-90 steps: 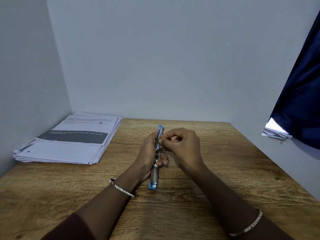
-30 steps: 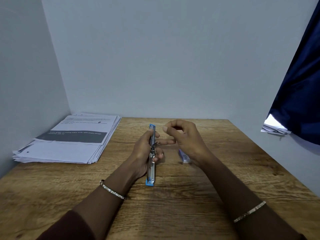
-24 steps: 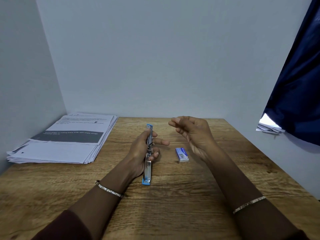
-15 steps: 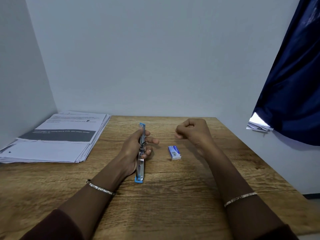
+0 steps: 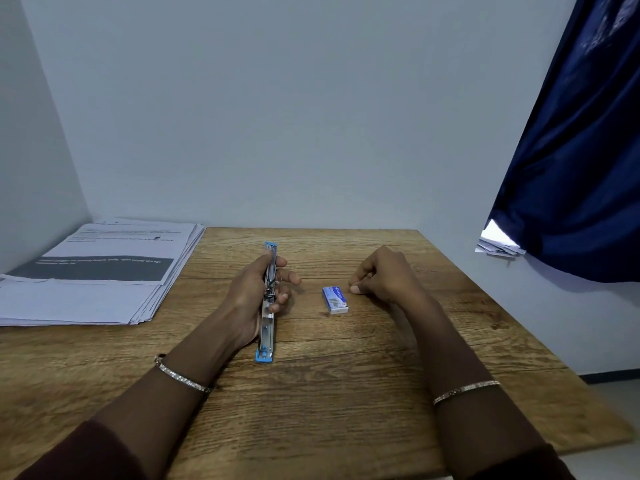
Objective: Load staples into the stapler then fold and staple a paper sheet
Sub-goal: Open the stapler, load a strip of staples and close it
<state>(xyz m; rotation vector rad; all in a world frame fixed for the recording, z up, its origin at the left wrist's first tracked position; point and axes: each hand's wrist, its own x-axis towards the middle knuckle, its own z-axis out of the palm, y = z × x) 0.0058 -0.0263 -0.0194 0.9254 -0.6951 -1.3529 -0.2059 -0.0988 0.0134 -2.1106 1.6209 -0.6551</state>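
The stapler (image 5: pixel 268 308), swung open into one long straight line with a blue cap at each end, was held on edge near the middle of the wooden tabletop (image 5: pixel 346 403). It was gripped by the left hand (image 5: pixel 251 294), whose fingers (image 5: pixel 290 279) were wrapped round its far half, while its near blue end was set down on the wood. A small blue and white staple box (image 5: pixel 335 299) was seen lying flat just to the right of the stapler, apart from both hands. The right hand (image 5: pixel 386 278) was rested on the tabletop just beyond the box, its fingers (image 5: pixel 363 271) curled in toward the palm with nothing seen in them. A stack of printed paper sheets (image 5: pixel 100 275) was laid at the far left of the tabletop, against the wall and well apart from the stapler. A thin bracelet (image 5: pixel 181 375) was worn on the left wrist. A dark blue curtain (image 5: pixel 581 150) was hung at the right.
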